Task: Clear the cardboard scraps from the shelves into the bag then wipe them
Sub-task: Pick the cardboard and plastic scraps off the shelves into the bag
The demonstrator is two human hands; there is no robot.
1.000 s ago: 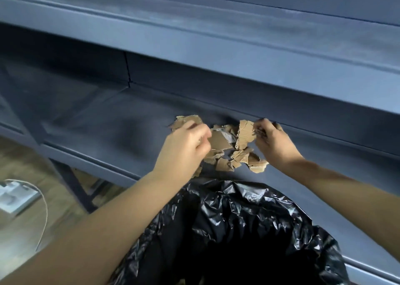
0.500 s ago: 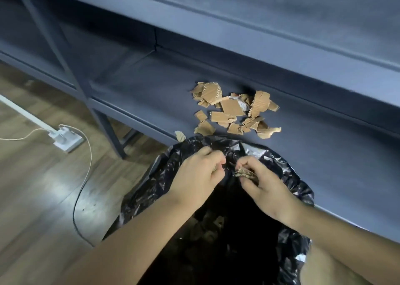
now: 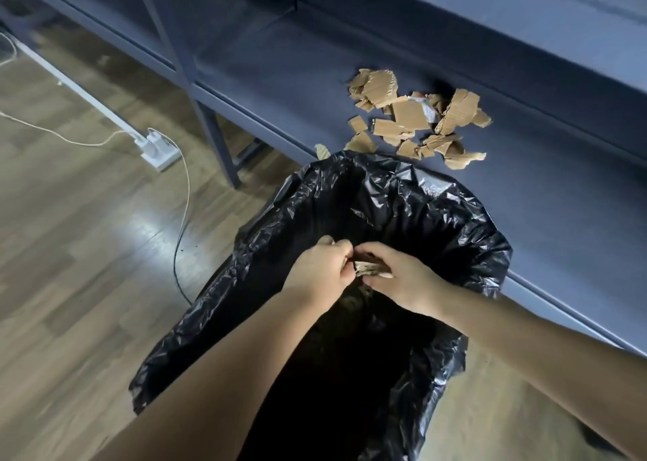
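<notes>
Progress: partway. Pinching a small wad of cardboard scraps (image 3: 367,268) between left hand (image 3: 324,268) and right hand (image 3: 399,278), both curled on it, over the open bag (image 3: 437,215). Leaving the main pile (image 3: 413,117) lying on the shelf (image 3: 560,198) just beyond the bag's rim; wiping not yet begun.

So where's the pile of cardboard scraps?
In the head view, the cardboard scraps lie upper right on the blue shelf, just beyond the black bag.

Scraps (image 3: 413,121) lie on the shelf (image 3: 546,208) behind the bag (image 3: 437,215).
</notes>
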